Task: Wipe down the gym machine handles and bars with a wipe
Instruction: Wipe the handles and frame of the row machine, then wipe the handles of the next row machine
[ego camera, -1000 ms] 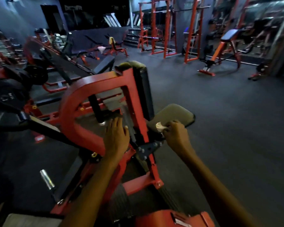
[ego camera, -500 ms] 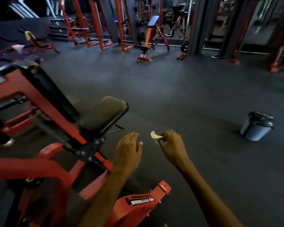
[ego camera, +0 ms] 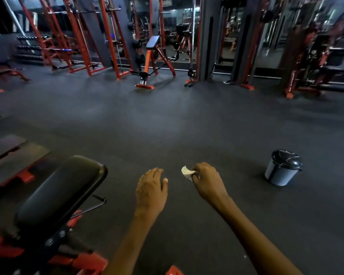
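Right hand [ego camera: 208, 182] pinches a small crumpled wipe [ego camera: 187, 172] between thumb and curled fingers; only a pale wad pokes out on the thumb side, the rest hidden in the grip. Wipe is held in the air over the floor [ego camera: 167, 126], touching no machine. Left hand [ego camera: 151, 187] hangs palm down just beside the right, fingers loosely bent, holding nothing; fingertips mostly hidden behind the knuckles. Both forearms run off the bottom edge.

Lower left: gym machine [ego camera: 38, 225] with a black padded seat [ego camera: 62, 189] on a red frame, blurred and cut off by the left and bottom edges; its handles and bars can't be made out. Thin black lever sticks out under the pad. Hands are apart from the machine, to its right.

Right side: small grey bin [ego camera: 280, 172] with a dark lid stands on the floor, well apart from the hands. Far back: red racks [ego camera: 83, 36], an orange incline bench [ego camera: 149, 62], dark pillars [ego camera: 206, 36] and mirrors, all dim and smeared; far right equipment too blurred to identify.
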Demonstrator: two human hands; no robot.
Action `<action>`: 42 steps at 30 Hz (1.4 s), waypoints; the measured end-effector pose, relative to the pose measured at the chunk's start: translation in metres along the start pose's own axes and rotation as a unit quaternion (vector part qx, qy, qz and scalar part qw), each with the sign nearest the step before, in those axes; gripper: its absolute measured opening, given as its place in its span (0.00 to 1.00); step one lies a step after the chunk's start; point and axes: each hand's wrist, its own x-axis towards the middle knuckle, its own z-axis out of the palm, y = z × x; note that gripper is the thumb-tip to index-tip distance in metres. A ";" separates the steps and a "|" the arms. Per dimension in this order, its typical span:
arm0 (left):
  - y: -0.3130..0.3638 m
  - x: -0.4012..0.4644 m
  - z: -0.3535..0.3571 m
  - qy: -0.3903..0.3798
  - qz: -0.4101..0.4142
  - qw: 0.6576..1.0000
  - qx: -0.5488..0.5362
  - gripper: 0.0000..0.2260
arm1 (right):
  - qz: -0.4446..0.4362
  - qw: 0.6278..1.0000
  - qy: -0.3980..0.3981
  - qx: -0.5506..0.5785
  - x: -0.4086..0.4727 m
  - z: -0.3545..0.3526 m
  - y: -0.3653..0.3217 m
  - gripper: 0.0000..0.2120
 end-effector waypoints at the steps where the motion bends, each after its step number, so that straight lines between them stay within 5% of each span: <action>1: 0.004 0.019 0.006 -0.007 0.000 1.000 0.004 0.19 | 0.003 1.000 -0.003 0.004 0.019 -0.001 0.007 0.08; 8: 0.012 0.142 0.044 0.003 -0.018 1.000 0.020 0.19 | -0.003 0.999 -0.025 0.029 0.153 0.019 0.045 0.07; 22: -0.009 0.419 0.097 0.078 -0.157 0.984 0.045 0.18 | -0.170 0.980 -0.089 0.045 0.481 0.088 0.027 0.07; 42: -0.324 0.662 0.007 0.182 -0.416 0.888 0.067 0.19 | -0.388 0.883 -0.244 0.104 0.775 0.367 -0.250 0.04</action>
